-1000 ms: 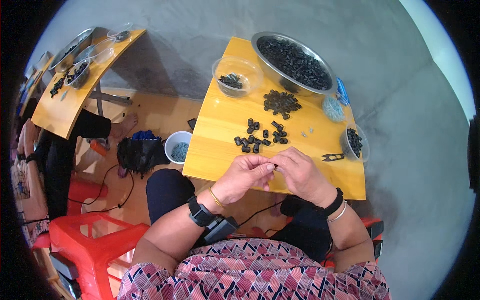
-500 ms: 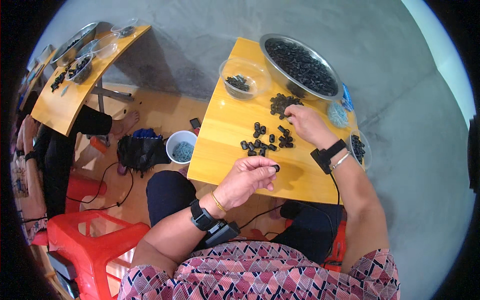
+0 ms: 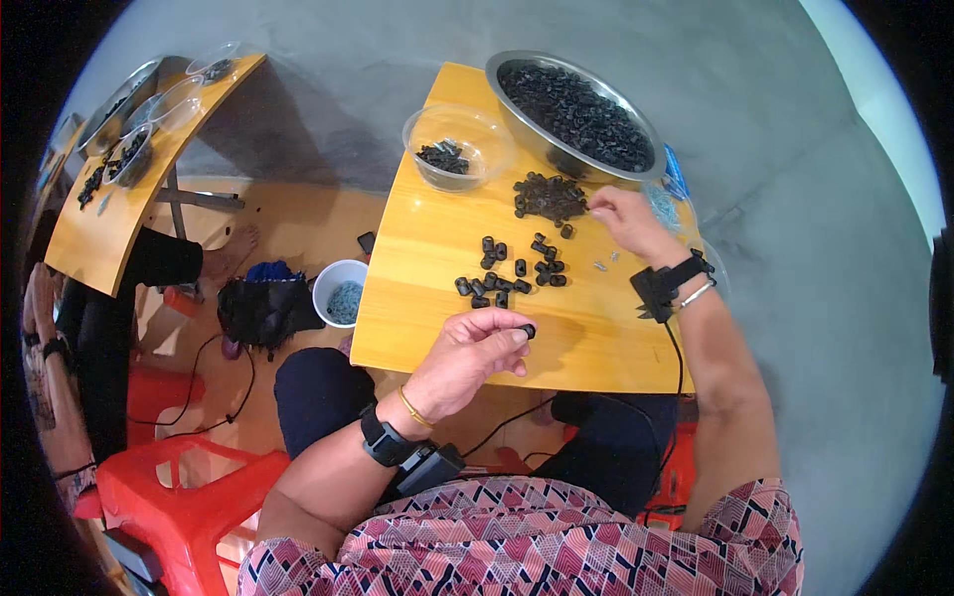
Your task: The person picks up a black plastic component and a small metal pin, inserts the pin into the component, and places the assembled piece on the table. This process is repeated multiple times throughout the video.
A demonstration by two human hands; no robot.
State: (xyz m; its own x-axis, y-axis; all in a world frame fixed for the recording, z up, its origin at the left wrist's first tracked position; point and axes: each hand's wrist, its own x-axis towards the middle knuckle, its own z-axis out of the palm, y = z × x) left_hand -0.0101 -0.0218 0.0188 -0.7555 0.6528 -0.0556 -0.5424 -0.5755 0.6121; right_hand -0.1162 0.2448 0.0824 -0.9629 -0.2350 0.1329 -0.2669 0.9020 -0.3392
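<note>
Your left hand [image 3: 462,363] pinches a black piece [image 3: 529,331] over the bench's [image 3: 417,343] near edge, your right hand [image 3: 636,224] is beside the dark pile [image 3: 547,197], its grip too small to tell, and plenty seems left, with few grouped pieces [image 3: 503,284], perhaps done, mid-bench and the far-edge bowl [image 3: 556,152] heaped.

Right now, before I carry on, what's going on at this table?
A person is handling small black parts with both hands. The left hand pinches one small black cylindrical part near the table's front edge, while the right hand is at the right side of a dark pile of parts; whether it grips one is unclear. Loose black cylinders lie mid-table. Behind stand a heaped metal bowl and a clear plastic bowl holding fewer pieces.
</note>
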